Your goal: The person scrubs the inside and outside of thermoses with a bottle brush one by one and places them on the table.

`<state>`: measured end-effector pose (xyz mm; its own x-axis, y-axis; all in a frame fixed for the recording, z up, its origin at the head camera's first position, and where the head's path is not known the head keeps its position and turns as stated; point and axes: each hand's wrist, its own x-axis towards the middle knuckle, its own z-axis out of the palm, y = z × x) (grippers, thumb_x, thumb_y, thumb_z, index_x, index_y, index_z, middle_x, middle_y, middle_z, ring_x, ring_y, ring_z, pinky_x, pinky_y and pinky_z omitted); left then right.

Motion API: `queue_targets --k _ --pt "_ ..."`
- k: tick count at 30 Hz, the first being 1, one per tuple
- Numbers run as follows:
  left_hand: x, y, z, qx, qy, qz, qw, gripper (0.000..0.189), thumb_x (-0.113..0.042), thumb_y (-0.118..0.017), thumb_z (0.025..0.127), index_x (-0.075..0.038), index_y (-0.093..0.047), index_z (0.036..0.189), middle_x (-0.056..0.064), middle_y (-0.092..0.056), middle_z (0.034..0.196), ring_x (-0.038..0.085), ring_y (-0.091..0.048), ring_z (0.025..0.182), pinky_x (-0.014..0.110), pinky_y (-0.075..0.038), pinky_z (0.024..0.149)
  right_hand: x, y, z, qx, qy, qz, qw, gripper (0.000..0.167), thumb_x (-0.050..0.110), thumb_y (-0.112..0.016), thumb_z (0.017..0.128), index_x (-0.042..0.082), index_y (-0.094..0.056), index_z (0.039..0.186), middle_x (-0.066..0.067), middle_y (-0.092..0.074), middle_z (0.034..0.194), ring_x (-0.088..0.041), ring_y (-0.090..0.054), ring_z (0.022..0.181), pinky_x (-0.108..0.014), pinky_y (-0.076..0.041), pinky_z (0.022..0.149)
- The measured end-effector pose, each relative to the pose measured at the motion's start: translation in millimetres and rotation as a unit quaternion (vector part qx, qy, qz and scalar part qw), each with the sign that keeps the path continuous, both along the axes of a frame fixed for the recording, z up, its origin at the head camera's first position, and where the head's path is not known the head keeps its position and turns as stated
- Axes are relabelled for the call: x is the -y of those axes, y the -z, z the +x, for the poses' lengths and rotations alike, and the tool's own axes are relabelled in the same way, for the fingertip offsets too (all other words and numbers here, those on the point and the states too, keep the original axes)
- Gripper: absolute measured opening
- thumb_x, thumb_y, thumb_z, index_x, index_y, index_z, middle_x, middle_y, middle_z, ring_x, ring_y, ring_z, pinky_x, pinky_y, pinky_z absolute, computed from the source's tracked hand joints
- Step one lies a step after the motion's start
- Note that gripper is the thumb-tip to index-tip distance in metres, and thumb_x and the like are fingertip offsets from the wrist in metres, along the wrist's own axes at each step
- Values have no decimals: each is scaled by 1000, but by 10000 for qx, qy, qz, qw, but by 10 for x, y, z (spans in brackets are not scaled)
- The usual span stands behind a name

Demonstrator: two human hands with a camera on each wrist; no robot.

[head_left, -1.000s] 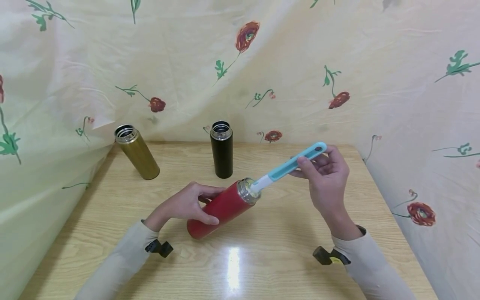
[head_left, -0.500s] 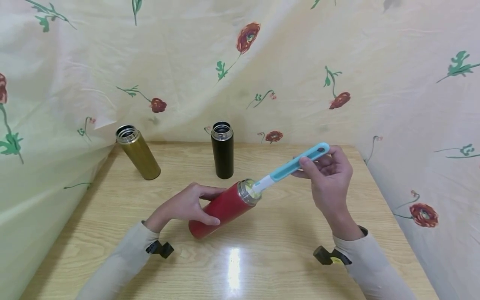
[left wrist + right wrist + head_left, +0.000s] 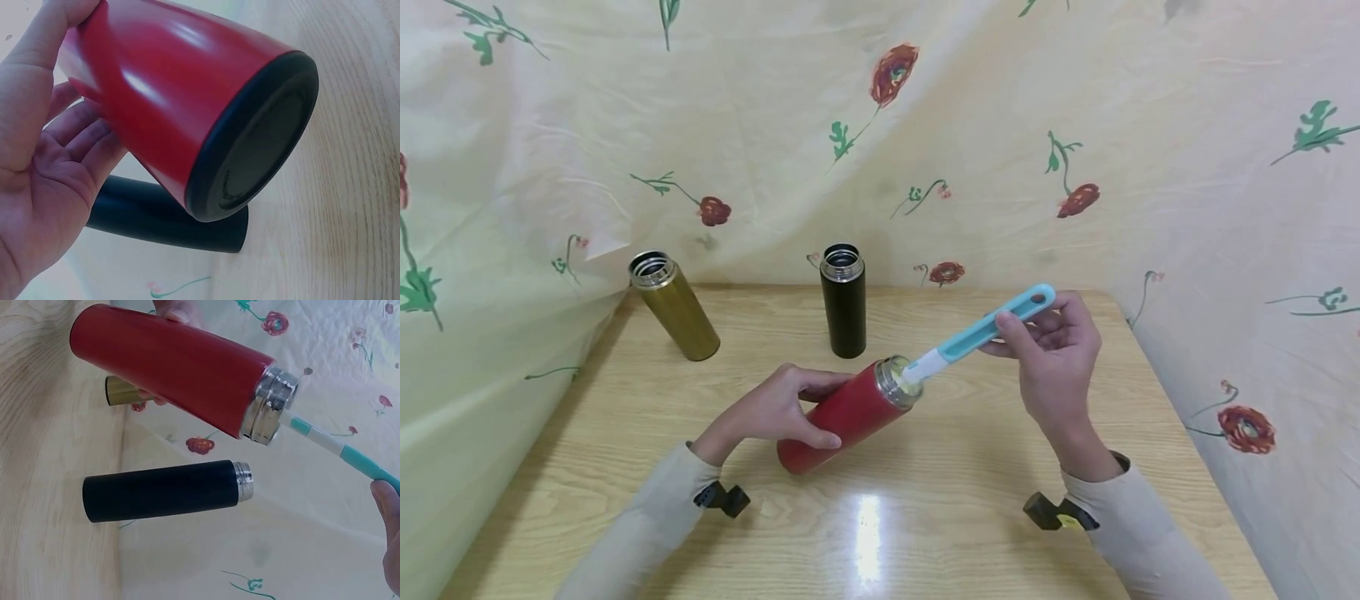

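My left hand (image 3: pixel 782 408) grips the body of a red thermos bottle (image 3: pixel 857 412), which is tilted with its open steel mouth toward the right. The left wrist view shows the black base of the red thermos bottle (image 3: pixel 256 137) raised off the table. Thumb and fingers of my right hand (image 3: pixel 1060 358) pinch the turquoise handle of a bottle brush (image 3: pixel 973 337). Its white neck enters the bottle's mouth, and the brush head is mostly hidden inside. In the right wrist view, the shaft of the bottle brush (image 3: pixel 325 440) lines up with the steel neck.
A black thermos bottle (image 3: pixel 846 308) without a lid stands upright behind the red one. At the back left stands a gold thermos bottle (image 3: pixel 677 312), also open at the top. The wooden table (image 3: pixel 955 517) ends at a flowered cloth (image 3: pixel 775 125) hung behind and along both sides.
Both hands keep their holds, and the red bottle stays nearly in place. The brush shifts very slightly outward and then back in toward the bottle.
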<state>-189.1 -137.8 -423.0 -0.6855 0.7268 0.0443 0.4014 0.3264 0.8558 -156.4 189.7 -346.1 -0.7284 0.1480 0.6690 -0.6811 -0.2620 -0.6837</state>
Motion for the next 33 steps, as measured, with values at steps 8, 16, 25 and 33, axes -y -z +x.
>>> queue_targets --k 8,16,25,33 --pt "-10 12 -14 75 -23 -8 10000 74 -29 -89 78 -14 -60 144 -6 -71 125 9 -70 106 39 -58 93 87 116 -6 404 -3 245 9989 16 -16 -64 91 -5 -57 100 -11 -72 88 -20 -76 78 -36 -62 64" --pt "-39 12 -20 247 7 38 9997 75 -30 -88 79 -14 -58 146 -7 -71 125 9 -70 108 36 -59 93 216 223 13 734 -102 586 9955 18 -16 -65 90 -7 -55 102 -8 -73 89 -17 -75 78 -37 -62 66" --pt "-50 15 -25 301 62 113 9995 76 -29 -88 78 -13 -58 146 -5 -71 126 12 -70 109 45 -58 95 225 288 -8 579 -604 906 9924 22 -13 -64 93 -18 -46 103 -7 -75 96 -19 -76 84 -40 -62 70" --pt "-38 39 -23 265 143 208 9993 74 -27 -87 80 -9 -57 145 1 -72 126 16 -70 110 39 -59 92 153 308 -50 340 -1012 1016 9891 27 -2 -68 95 -16 -47 105 -12 -76 100 -21 -77 88 -41 -62 73"
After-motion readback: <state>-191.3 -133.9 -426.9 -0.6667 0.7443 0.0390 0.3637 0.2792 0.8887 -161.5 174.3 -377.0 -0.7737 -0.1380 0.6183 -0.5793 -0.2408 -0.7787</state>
